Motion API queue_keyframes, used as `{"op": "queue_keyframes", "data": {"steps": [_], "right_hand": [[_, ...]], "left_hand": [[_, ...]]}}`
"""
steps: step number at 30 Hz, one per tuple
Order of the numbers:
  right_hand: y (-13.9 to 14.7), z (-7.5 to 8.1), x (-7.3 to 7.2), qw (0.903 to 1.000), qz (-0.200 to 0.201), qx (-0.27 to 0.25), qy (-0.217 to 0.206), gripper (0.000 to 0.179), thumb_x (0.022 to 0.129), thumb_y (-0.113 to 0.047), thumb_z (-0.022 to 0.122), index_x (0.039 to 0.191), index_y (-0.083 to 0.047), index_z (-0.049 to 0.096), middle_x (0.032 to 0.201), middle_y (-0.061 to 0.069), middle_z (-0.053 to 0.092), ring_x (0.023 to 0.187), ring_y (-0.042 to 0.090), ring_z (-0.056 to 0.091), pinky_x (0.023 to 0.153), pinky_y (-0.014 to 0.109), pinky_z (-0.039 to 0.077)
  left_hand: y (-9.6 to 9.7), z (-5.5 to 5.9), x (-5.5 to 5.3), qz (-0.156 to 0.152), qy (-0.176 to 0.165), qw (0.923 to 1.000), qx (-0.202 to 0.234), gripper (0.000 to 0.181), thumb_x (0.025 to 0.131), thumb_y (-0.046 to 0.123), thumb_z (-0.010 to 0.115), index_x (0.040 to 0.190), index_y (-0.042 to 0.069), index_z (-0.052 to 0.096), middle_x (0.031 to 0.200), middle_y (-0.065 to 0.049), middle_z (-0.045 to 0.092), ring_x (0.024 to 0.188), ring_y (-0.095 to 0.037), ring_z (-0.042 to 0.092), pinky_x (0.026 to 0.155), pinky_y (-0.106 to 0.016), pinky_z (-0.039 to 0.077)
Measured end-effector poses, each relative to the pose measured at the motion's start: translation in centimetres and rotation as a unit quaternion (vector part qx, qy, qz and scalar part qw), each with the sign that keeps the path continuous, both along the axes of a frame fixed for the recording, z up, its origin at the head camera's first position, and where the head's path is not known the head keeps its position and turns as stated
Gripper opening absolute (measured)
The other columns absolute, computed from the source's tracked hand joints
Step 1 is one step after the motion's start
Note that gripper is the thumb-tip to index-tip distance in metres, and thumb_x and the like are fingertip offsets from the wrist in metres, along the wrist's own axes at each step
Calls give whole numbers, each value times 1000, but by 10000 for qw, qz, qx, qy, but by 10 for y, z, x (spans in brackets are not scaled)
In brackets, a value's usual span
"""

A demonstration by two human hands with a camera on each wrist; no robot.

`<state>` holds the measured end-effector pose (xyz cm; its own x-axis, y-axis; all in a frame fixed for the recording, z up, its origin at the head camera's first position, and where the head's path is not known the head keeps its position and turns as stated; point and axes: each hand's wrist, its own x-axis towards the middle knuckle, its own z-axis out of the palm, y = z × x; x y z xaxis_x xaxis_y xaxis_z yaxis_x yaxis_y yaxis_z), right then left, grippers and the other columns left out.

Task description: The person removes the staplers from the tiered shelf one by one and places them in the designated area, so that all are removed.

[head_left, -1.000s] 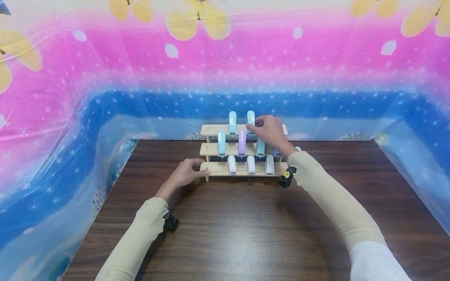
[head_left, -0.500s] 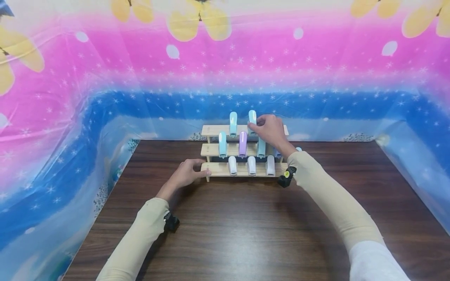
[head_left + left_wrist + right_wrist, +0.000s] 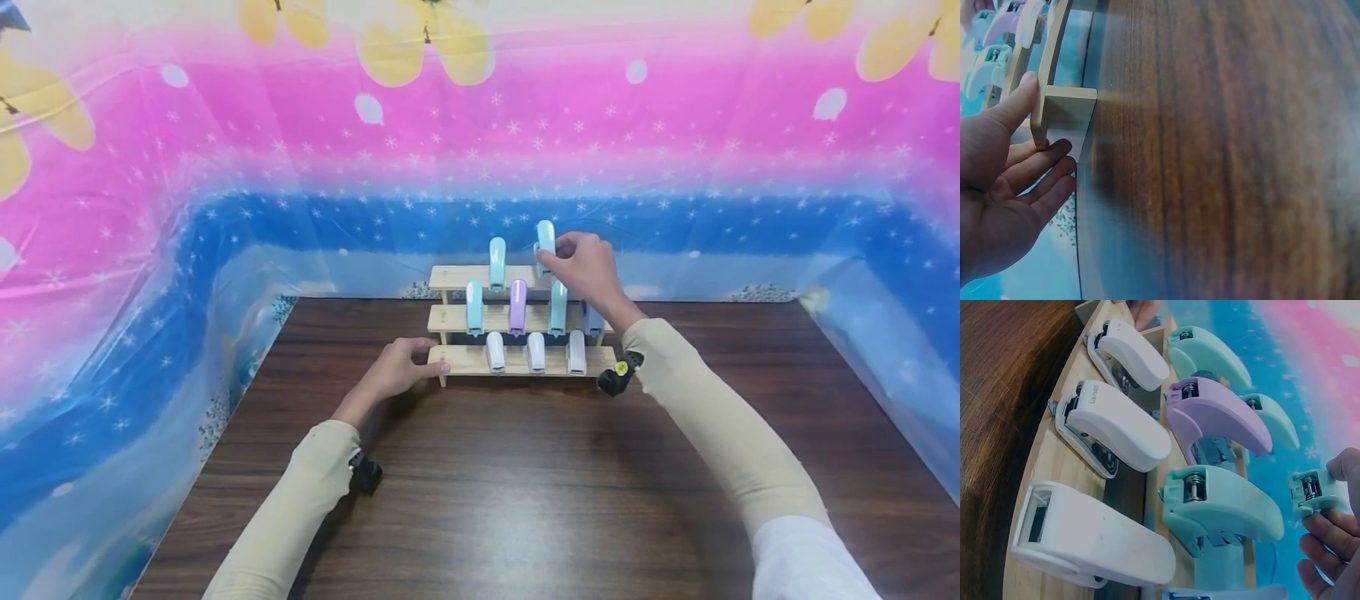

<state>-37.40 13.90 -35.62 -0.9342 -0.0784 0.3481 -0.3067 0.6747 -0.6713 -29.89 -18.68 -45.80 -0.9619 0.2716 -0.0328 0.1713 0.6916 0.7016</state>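
My right hand pinches a light-blue stapler between thumb and fingers, above the top step of a three-step wooden rack. In the right wrist view the held stapler shows its spring end. Another light-blue stapler stands on the top step to its left. My left hand grips the left end of the lowest step, the thumb on top and fingers beneath and beside it.
The middle step bears a light-blue stapler, a purple one, a mint one and a bluish one. White staplers stand on the lowest step. A dark wooden table lies beneath; a patterned cloth hangs behind.
My right hand has raised the light-blue stapler from the top step and moved it slightly right. My left hand stays on the rack.
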Motion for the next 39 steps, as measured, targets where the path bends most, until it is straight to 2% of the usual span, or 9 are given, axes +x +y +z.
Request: {"op": "queue_keyframes", "data": {"steps": [9,15,23,32,39], "right_hand": [[12,17,12,9998,-165,-67,-48,48,93,-44,73,117,-3,71,106,12,74,97,27,67,86,44,54],[23,24,21,9996,-260,-58,-49,50,93,-47,72,119,-4,71,108,12,74,100,27,67,84,45,55],[45,23,28,9989,-448,-89,-50,57,92,-53,70,122,-4,70,111,13,74,104,28,68,91,48,54],[71,23,38,9979,-567,-276,-176,59,93,-52,70,125,-3,68,113,15,73,103,29,68,88,46,55],[88,17,46,9976,-655,-222,-33,56,94,-50,70,122,-2,69,113,17,73,103,30,67,85,45,53]], "left_hand": [[0,0,0,-53,39,10000,36,59,95,37,75,140,2,60,144,-21,58,137,-36,51,108,-55,44],[-1,-1,0,-69,65,9999,65,59,95,37,75,140,2,61,143,-21,59,137,-36,51,109,-56,43],[-2,-3,-2,-97,87,9999,25,59,95,37,74,140,2,60,143,-21,59,137,-37,51,108,-56,44],[-1,-3,-1,-96,101,9999,43,59,95,37,74,140,1,60,143,-22,59,137,-38,51,108,-56,44],[0,-2,-1,-58,68,9999,45,60,95,37,75,140,2,60,143,-21,59,137,-37,51,108,-56,44]]}}
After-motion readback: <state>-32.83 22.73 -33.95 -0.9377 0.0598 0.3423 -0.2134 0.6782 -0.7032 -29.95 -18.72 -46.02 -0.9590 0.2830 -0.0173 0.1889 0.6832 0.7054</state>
